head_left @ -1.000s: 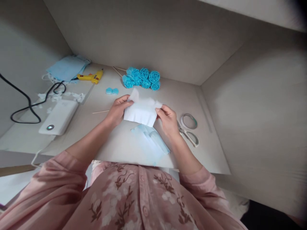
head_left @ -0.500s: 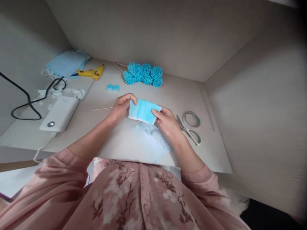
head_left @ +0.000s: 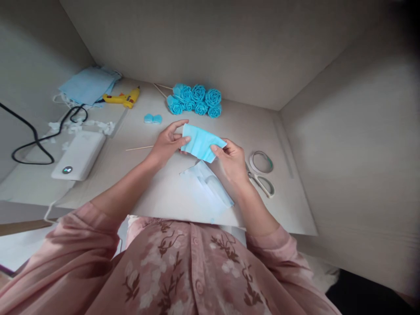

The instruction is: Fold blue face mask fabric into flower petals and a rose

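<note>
Between my two hands a rectangular piece of blue face-mask fabric (head_left: 199, 142) is held up above the table. My left hand (head_left: 169, 142) pinches its left edge, thumb in front and fingers behind. At the right edge, my right hand (head_left: 231, 157) grips it the same way. Below it on the table lies another pale blue mask piece (head_left: 210, 183), partly unfolded. A thin wooden stick (head_left: 139, 148) shows beside my left wrist, its right end hidden by the hand. Scissors (head_left: 262, 183) with pale handles lie just right of my right hand.
Several blue fabric roses (head_left: 198, 98) lie at the back. A small blue bow-shaped piece (head_left: 152, 119), a yellow glue gun (head_left: 126, 97) and stacked masks (head_left: 88, 85) are left. A white power bank (head_left: 78, 155) and black cable (head_left: 33, 129) lie further left; a tape roll (head_left: 261, 162) sits right.
The fabric piece has risen slightly and tilted, its right side lower. My left thumb has moved down from its top corner to the left edge. My right hand keeps its grip.
</note>
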Motion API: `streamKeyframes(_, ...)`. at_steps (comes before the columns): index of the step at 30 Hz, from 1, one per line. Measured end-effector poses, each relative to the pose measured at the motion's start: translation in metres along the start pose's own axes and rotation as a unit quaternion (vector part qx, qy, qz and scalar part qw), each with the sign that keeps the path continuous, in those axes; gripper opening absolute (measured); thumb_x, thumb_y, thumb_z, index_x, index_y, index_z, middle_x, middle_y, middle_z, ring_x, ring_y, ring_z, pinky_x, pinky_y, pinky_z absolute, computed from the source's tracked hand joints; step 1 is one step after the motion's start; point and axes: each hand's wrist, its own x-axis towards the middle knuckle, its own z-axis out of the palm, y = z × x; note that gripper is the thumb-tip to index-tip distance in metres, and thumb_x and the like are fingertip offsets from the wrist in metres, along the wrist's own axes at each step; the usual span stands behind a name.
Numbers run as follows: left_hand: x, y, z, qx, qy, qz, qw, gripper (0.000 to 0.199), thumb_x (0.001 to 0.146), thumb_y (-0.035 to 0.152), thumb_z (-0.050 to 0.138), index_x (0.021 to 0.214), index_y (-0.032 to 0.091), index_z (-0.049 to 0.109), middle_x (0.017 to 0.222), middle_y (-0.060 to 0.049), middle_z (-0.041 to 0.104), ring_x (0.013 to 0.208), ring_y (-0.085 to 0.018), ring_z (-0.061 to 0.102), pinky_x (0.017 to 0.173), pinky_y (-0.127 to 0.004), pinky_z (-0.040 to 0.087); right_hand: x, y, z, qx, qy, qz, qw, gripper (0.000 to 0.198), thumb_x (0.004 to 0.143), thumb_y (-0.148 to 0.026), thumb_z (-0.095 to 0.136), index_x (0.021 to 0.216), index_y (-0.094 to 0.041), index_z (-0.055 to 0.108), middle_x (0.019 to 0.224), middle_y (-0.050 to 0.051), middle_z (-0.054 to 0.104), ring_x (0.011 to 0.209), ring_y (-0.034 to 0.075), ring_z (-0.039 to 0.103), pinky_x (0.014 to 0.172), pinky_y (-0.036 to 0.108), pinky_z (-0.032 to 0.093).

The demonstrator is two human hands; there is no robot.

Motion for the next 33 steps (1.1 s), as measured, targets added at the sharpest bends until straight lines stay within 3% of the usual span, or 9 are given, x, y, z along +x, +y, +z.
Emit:
streamKeyframes(11,0.006,0.001,-0.007,0.019,0.056,0.077,0.995,0.071,0.073,0.038,0.079,0.137,0.021,0.053,0.070,0.003,0.064,0.061,-0.012,0.055,0.062,-0.025,0.043,0.001,0.001,-0.002,-0.004,-0.008,0.011,1.000,0.030,0.073,-0.039,0.078,0.095,-0.020,0.072,0.083,-0.001,0.070,0.077,0.014,0.059,0.075,0.030,0.050)
streamKeyframes(13,0.006,0.002,-0.007,0.010,0.064,0.087,0.994,0.074,0.074,0.043,0.079,0.138,0.022,0.051,0.073,0.002,0.064,0.061,-0.012,0.053,0.062,-0.025,0.042,0.000,-0.002,-0.002,0.004,-0.053,0.036,0.998,0.036,0.069,-0.039,0.082,0.098,-0.021,0.072,0.085,-0.001,0.070,0.077,0.014,0.059,0.074,0.029,0.050)
streamKeyframes(17,0.003,0.005,-0.004,-0.028,0.040,0.069,0.996,0.079,0.073,0.047,0.081,0.141,0.026,0.048,0.073,0.004,0.061,0.058,-0.011,0.051,0.059,-0.025,0.039,-0.006,-0.010,-0.001,0.002,-0.213,0.100,0.972,0.044,0.064,-0.044,0.088,0.096,-0.019,0.072,0.083,-0.001,0.069,0.074,0.014,0.059,0.070,0.027,0.048)
streamKeyframes(20,-0.003,0.009,0.000,-0.027,-0.008,0.037,0.999,0.079,0.073,0.046,0.081,0.142,0.027,0.047,0.070,0.004,0.059,0.053,-0.010,0.048,0.054,-0.024,0.036,-0.009,-0.015,0.000,0.011,-0.268,0.084,0.960,0.049,0.071,-0.061,0.079,0.095,-0.019,0.071,0.088,0.002,0.070,0.079,0.016,0.060,0.074,0.029,0.048)
streamKeyframes(23,-0.010,0.011,0.006,-0.014,-0.084,0.017,0.996,0.078,0.075,0.043,0.080,0.143,0.025,0.047,0.072,0.004,0.059,0.054,-0.010,0.049,0.052,-0.022,0.036,-0.010,-0.015,-0.001,-0.007,-0.231,0.051,0.972,0.051,0.082,-0.070,0.064,0.087,-0.020,0.069,0.082,0.002,0.065,0.078,0.016,0.057,0.072,0.028,0.046)
streamKeyframes(26,-0.015,0.012,0.009,0.011,-0.155,0.004,0.988,0.075,0.078,0.039,0.078,0.144,0.022,0.047,0.074,0.003,0.059,0.057,-0.009,0.049,0.054,-0.021,0.037,-0.010,-0.010,0.000,-0.029,-0.191,0.057,0.980,0.046,0.079,-0.066,0.069,0.078,-0.020,0.064,0.070,-0.002,0.056,0.067,0.013,0.049,0.064,0.026,0.040)
streamKeyframes(29,-0.018,0.012,0.011,0.025,-0.162,0.009,0.986,0.071,0.081,0.039,0.076,0.144,0.021,0.049,0.072,0.004,0.058,0.058,-0.009,0.050,0.056,-0.020,0.038,-0.011,-0.005,0.002,-0.038,-0.182,0.073,0.980,0.040,0.074,-0.056,0.079,0.076,-0.020,0.061,0.065,-0.005,0.050,0.061,0.010,0.043,0.058,0.025,0.034)
streamKeyframes(33,-0.019,0.012,0.013,0.000,-0.135,-0.004,0.991,0.067,0.082,0.055,0.071,0.138,0.020,0.057,0.086,-0.002,0.067,0.069,-0.013,0.060,0.061,-0.022,0.046,-0.012,-0.002,0.004,-0.037,-0.126,0.035,0.991,0.031,0.080,-0.048,0.075,0.077,-0.020,0.062,0.064,-0.006,0.048,0.060,0.009,0.040,0.057,0.024,0.031)
